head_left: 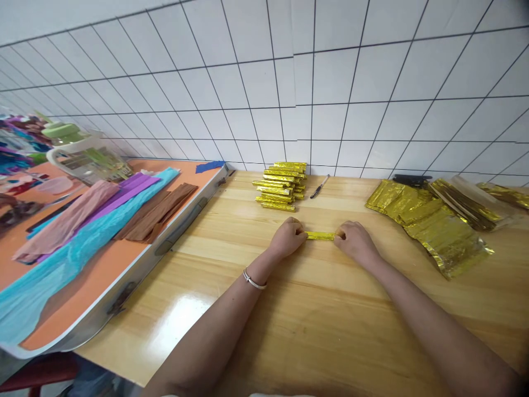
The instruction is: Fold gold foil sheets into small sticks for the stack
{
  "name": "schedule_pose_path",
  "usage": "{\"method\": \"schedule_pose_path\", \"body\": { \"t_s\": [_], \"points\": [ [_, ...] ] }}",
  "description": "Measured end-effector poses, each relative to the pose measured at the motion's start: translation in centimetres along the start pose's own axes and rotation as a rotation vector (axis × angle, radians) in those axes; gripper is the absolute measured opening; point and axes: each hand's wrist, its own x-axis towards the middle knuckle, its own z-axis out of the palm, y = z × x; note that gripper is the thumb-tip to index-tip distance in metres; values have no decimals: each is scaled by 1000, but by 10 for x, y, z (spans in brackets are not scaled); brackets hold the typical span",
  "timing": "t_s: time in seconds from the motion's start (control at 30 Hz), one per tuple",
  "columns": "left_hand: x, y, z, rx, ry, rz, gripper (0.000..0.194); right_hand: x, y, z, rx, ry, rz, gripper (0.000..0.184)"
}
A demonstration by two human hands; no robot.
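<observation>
A narrow strip of gold foil (319, 236) stretches between my two hands, low over the wooden table. My left hand (288, 238) pinches its left end, fingers closed. The right end is gripped by my right hand (356, 240), also closed, and both ends are hidden under the fingers. Beyond my left hand lies a stack of rolled or folded gold foil strips (281, 186). To the right of my right hand, wider flat sheets of gold foil (427, 220) overlap one another on the table.
A pen (319, 187) lies beside the stack, near the tiled wall (330, 82). At left, an orange-topped table (88, 295) carries brown (155, 212), turquoise (88, 242) and purple crepe strips. A green-lidded bottle (61, 131) stands there. Clear plastic packaging (483, 201) lies at right.
</observation>
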Motion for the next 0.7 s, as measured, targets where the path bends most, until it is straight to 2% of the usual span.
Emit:
{"method": "schedule_pose_path", "body": {
  "t_s": [0.1,0.2,0.4,0.53,0.7],
  "points": [
    [-6,-3,-7,-82,-49,94,4,-4,3,3,29,17,-36,10],
    [-11,-5,-9,-159,-68,172,13,-10,8,3,67,21,-90,11],
    [-14,-2,-6,-51,-41,253,10,-19,18,-2,130,-8,-207,9],
    [-15,2,-3,35,-15,246,15,-23,20,-2,156,18,-245,13],
    [-14,5,1,119,42,163,17,-22,15,1,190,55,-188,11]
  ]
}}
